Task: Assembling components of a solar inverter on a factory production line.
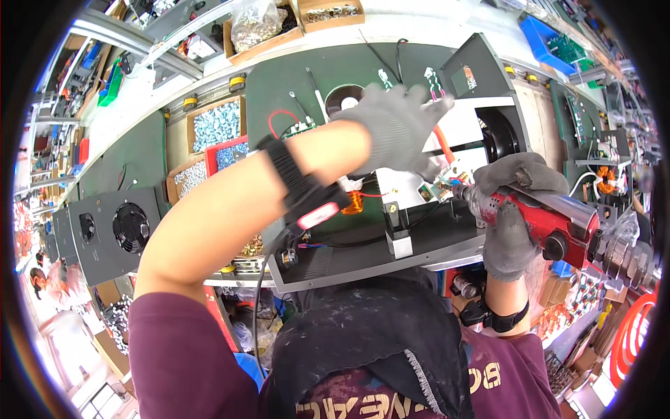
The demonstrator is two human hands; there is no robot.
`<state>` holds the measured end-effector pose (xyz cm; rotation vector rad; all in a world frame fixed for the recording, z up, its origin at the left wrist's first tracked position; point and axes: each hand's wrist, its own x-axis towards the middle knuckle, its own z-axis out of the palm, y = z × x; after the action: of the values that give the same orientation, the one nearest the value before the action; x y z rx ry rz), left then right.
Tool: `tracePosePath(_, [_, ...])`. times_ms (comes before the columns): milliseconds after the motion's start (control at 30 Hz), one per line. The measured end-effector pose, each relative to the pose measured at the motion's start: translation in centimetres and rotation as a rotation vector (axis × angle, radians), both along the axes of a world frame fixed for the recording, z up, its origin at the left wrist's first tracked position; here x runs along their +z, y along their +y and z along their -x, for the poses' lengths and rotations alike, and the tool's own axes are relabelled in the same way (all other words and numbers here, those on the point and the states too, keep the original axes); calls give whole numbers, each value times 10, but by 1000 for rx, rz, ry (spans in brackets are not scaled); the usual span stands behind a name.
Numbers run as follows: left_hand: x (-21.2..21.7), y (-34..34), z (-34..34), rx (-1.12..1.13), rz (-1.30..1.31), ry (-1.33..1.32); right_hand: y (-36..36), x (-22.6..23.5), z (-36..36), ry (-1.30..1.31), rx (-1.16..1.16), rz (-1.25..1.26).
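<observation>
My left hand [399, 129], in a grey glove, reaches over an opened black device housing [328, 276]. Its fingers are spread and slightly blurred, and I see nothing held in them. Part of the white panel [408, 227] and the wiring beneath is hidden by that hand. My right hand [513, 237], gloved too, is wrapped round a red pneumatic screwdriver [558, 227]. The tool lies almost level, its nose toward small parts and a little green circuit board [427, 191] on the panel; whether the tip touches them I cannot tell. An orange-red cable [444, 144] runs just beyond.
A black fan [499, 134] sits at the housing's right end. Boxes of small screws [216, 126] stand at the left, beside another housing panel with a fan [130, 227]. A blue bin [548, 43] is at the far right. A red coiled hose [631, 342] hangs at the lower right.
</observation>
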<state>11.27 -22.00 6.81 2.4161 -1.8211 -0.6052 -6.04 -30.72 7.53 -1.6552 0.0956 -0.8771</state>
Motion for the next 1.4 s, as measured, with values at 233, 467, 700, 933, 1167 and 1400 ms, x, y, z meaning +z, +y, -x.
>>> tracePosePath(233, [-17,27,-4,-43,65,-187,0,1,-2,-1,57,-51])
tracePosePath(467, [-22,9,-1,-183,226,-307,1,4,-9,90,66,28])
tracePosePath(700, [-37,-10,-8,-194,241,-123,-5,5,-15,78,19,-16])
tracePosePath(933, [-44,-11,-7,-153,306,-107,2,0,-18,94,20,43])
tracePosePath(1167, [-49,-9,-6,-157,354,-144,4,6,-24,42,88,-12])
tracePosePath(1400, [-47,-12,-8,-148,324,-86,4,5,-19,165,19,-60])
